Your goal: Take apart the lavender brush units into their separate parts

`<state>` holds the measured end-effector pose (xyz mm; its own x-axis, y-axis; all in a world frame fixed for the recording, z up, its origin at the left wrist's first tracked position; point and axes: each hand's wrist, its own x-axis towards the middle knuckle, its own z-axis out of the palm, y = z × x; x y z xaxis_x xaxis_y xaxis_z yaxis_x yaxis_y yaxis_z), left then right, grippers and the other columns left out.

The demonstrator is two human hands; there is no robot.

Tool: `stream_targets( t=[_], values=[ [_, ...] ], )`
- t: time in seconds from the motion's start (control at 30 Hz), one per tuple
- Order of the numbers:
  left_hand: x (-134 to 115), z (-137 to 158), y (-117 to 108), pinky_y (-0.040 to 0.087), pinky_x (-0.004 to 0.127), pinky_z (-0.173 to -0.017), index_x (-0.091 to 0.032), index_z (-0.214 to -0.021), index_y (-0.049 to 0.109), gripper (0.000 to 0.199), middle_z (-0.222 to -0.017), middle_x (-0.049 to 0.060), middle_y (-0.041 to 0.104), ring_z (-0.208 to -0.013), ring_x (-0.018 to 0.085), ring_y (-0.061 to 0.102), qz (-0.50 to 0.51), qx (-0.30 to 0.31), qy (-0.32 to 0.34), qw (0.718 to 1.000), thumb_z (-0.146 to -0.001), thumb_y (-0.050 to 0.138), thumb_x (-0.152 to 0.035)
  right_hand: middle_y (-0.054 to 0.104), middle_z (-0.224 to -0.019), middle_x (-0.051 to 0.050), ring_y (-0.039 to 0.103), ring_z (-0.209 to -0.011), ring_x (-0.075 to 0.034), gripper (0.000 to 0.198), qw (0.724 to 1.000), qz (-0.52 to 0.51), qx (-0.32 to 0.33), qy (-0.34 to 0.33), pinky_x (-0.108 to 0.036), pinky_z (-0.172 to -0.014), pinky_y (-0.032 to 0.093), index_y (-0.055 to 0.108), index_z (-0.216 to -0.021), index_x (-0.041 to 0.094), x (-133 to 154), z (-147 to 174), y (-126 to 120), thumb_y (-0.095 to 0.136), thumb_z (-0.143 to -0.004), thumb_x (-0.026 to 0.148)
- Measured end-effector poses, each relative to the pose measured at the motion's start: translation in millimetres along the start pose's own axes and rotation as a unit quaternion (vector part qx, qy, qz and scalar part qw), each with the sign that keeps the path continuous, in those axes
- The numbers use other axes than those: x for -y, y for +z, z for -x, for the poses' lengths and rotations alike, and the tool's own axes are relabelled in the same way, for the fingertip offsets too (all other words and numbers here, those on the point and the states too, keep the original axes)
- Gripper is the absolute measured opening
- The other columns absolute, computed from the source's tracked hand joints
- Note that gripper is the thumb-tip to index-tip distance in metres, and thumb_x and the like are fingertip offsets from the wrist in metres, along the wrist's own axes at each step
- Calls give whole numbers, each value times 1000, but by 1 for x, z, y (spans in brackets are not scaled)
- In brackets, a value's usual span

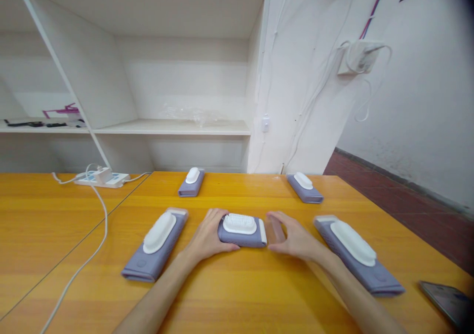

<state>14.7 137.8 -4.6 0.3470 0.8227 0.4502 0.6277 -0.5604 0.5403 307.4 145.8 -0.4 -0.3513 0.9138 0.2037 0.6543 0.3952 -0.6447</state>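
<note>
A grey-purple folded case point(242, 241) lies in the middle of the table, with a white brush point(240, 224) on top, its bristles facing up. My left hand point(211, 235) is closed round the case's left end, thumb along the front edge and fingers behind. Just off the right end, my right hand point(292, 235) has thumb and fingers apart in a curve; its fingers are partly blurred, and I see nothing held in them. To the left lies another grey-purple case point(142, 265) bearing a white oval piece point(160, 232). A similar case point(383, 277) with a white piece point(353, 242) lies to the right.
Two more cases with white tops, one left point(190, 190) and one right point(310, 194), lie near the table's far edge. A power strip point(116, 180) and white cable point(106, 220) occupy the left side. A phone point(446, 299) lies at the right edge. White shelves point(174, 127) stand behind.
</note>
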Motion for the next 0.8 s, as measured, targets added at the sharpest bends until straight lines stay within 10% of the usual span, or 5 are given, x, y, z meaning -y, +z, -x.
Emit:
stream_targets(
  t=[0.17, 0.33, 0.8],
  values=[
    [0, 2, -1, 43, 40, -87, -21, -113, 51, 70, -109, 7, 56, -102, 26, 50, -14, -26, -14, 999, -55, 78, -51, 51, -128, -15, 51, -117, -27, 69, 991, -53, -115, 52, -44, -98, 41, 38, -125, 18, -15, -3, 2, 68, -70, 46],
    [-3, 2, -1, 43, 40, -87, -21, -111, 50, 69, -110, 8, 55, -102, 26, 50, -16, -38, -14, 999, -56, 77, -51, 49, -133, -13, 39, -128, -31, 69, 996, 22, -59, 68, -56, -110, 17, 42, -127, 21, -13, 0, 12, 63, -72, 57],
    [-7, 8, -7, 41, 44, -92, -21, -115, 50, 72, -114, 10, 56, -106, 28, 50, -13, -68, 45, 997, -56, 77, -50, 58, -114, -11, 46, -117, -32, 73, 977, 164, -36, -128, -61, -107, -1, 52, -114, 20, 41, -6, 8, 70, -59, 64]
  ],
)
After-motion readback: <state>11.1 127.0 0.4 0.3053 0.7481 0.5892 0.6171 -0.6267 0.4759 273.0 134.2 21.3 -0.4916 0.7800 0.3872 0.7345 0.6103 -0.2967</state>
